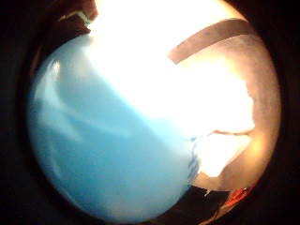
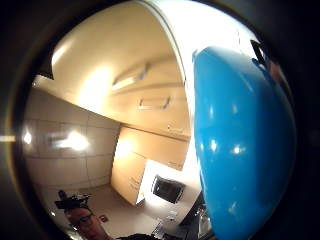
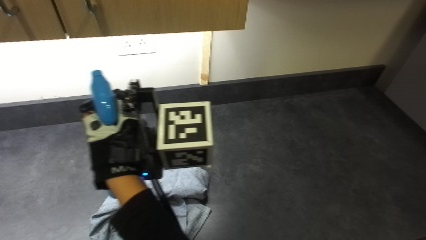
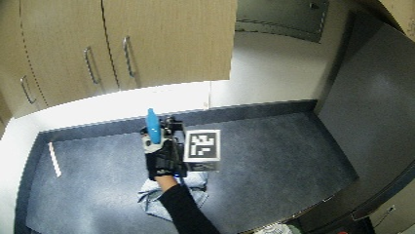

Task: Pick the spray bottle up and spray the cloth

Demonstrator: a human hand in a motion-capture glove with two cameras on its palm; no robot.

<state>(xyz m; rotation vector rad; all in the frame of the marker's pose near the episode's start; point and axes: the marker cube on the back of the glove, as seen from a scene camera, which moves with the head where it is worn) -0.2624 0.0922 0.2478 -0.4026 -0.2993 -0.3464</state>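
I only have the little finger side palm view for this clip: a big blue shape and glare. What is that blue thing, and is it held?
Observer: It is a blue plastic spray bottle, gripped by the black-gloved right hand and raised off the dark grey countertop.
Operator: Where is the cloth?
Observer: A crumpled pale blue-grey cloth lies on the countertop, below the wrist and forearm.
Operator: Does the bottle touch it?
Observer: No, the bottle is up in the air, apart from the cloth, its narrow end pointing upward.
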